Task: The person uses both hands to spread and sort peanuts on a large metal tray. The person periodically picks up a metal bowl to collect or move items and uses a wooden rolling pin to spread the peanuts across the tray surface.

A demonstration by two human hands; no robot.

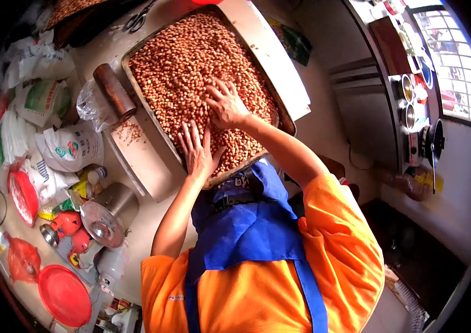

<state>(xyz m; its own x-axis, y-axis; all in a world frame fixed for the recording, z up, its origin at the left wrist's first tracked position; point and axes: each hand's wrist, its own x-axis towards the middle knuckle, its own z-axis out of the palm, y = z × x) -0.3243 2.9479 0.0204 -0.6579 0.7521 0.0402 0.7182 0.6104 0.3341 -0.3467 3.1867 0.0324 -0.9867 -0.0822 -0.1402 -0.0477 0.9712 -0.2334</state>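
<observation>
The palms and undersides of both hands are hidden, and the base of the tray [287, 123] cannot be seen beneath its load of nuts [191, 66]. The left forearm crosses the tray's near rim, covering part of it. At the upper edge, a second tray [88, 25] and a red object [206, 1] are cut off by the frame; the latter's kind cannot be determined. The nuts, small, rounded and reddish-brown, fill the rectangular tray on the pale tabletop [177, 203], in front of the person's blue apron [246, 227]. The left hand [198, 152] lies palm down on them near the tray's near left side, fingers apart. The right hand [227, 105] rests farther in, fingers likewise spread, fingertips against the nuts; whether any kernel is pinched beneath either hand cannot be told. Left of the tray, a smooth brown cylinder [114, 91] lies against a crumpled clear bag [90, 105] (its material, possibly wood, is unconfirmed). Loose fragments [128, 133] are scattered just beside it. Metal scissors [137, 21] lie beyond, near the tray's far left corner.
</observation>
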